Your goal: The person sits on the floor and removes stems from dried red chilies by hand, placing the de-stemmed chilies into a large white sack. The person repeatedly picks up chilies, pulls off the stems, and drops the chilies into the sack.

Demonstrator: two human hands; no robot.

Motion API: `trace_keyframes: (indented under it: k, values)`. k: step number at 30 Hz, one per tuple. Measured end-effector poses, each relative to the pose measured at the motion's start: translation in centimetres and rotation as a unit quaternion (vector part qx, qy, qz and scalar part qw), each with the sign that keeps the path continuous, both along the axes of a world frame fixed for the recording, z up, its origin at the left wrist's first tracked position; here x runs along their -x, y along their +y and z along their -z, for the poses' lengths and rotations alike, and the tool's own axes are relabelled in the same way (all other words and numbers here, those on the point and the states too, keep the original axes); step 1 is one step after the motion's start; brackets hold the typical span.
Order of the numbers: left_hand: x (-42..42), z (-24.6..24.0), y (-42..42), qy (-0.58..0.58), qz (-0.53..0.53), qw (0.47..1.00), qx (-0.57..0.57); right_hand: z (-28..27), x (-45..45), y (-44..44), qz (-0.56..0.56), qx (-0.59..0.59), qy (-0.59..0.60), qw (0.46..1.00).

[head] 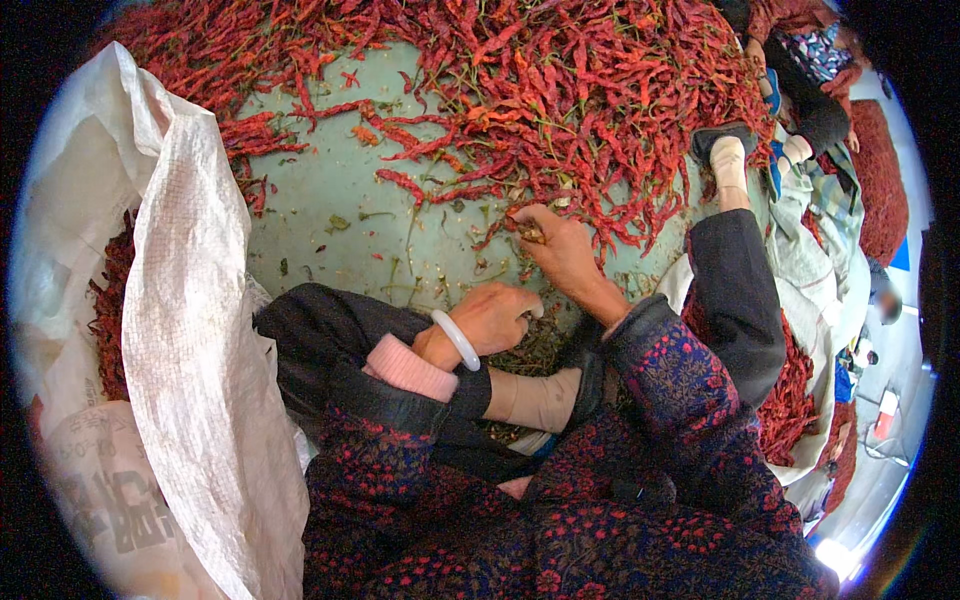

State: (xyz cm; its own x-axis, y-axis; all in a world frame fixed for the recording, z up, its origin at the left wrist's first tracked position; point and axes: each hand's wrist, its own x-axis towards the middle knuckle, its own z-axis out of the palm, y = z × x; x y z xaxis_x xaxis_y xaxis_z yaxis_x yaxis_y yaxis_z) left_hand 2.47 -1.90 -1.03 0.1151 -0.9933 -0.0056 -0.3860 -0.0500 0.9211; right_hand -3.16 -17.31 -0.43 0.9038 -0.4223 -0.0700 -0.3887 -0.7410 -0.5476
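Observation:
My right hand (559, 244) is at the near edge of a large heap of dried red chili peppers (570, 97). Its thumb and fingers close around a small brownish dried plant piece (532, 233), and chilies lie right beside the fingertips. My left hand (491, 319), with a pale bangle (456, 339) at the wrist, is curled low over a pile of dark stems and leaf scraps (544, 345). Its palm side is hidden, so what it may hold cannot be seen. Loose stems, seeds and leaf bits lie scattered on the pale green floor (337, 195) before me.
A white woven sack (191, 262) with chilies inside stands close on my left. My outstretched leg (735, 292) borders the heap on the right. Beyond it are another sack (806, 262) with chilies (787, 390) and a seated person (817, 82). More people appear farther right.

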Motion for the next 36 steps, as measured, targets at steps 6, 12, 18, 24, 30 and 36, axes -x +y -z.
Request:
trace_keyframes:
  k: [6, 12, 18, 24, 30, 36]
  values:
    - [-0.2, 0.0, 0.0, -0.018, 0.003, 0.999, -0.041, 0.9, -2.2, 0.1, -0.098, 0.105, 0.054, 0.988]
    - [-0.1, 0.5, -0.1, -0.018, 0.004, 0.999, -0.045, 1.5, -2.3, 0.1, -0.160, 0.113, 0.024, 0.980]
    - [0.1, 0.6, -0.3, -0.030, 0.001, 0.998, -0.051, 0.3, -2.2, -1.3, -0.104, 0.027, -0.118, 0.987]
    - [-0.1, 0.7, -0.1, -0.037, -0.034, 0.998, -0.031, -7.3, 0.2, -2.8, 0.183, -0.539, -0.112, 0.814]
    - [-0.3, 0.8, -0.2, 0.012, -0.076, 0.996, -0.038, -5.7, 2.5, -1.9, 0.165, -0.589, -0.076, 0.787]
    - [-0.8, 0.6, -0.1, -0.042, -0.121, 0.989, -0.077, -4.1, 2.1, -0.4, 0.179, -0.613, -0.041, 0.768]
